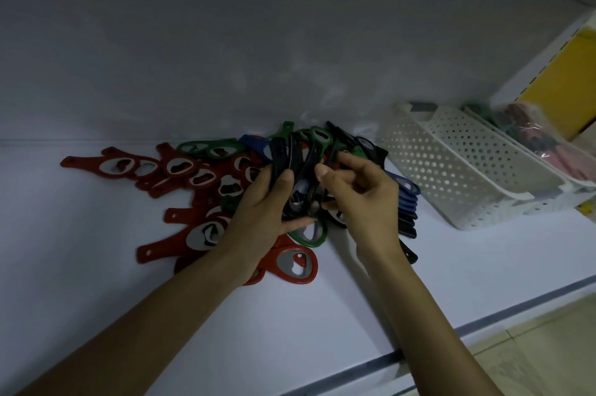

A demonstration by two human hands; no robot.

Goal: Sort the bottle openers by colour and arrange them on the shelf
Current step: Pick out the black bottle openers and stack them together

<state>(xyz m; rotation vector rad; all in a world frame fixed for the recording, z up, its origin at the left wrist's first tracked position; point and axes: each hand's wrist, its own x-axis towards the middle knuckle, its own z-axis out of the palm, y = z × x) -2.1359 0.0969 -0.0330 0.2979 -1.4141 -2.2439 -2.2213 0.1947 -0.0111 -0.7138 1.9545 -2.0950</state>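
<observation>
Black openers [280, 153], left of basket [451, 169]: likely light, stiff, slick; left hand [258, 221] grips bundle, right hand [364, 198] pinches one; hold by handles.

Both forearms reach forward; left hand [261, 202] grips black bottle openers [280, 153], right hand [364, 198] pinches one

Dim, cool cast: the white shelf [322, 315] reads grey-blue, darkest beyond the left hand [261, 202] and right hand [361, 198], toward the upper corners. Brightest areas lie far right of the hands, on the yellow panel [567, 73] and floor tiles [548, 347]. Black bottle openers [280, 156] held between the hands lose detail; wide-angle stretch skews the white basket [467, 169] right of them.
</observation>
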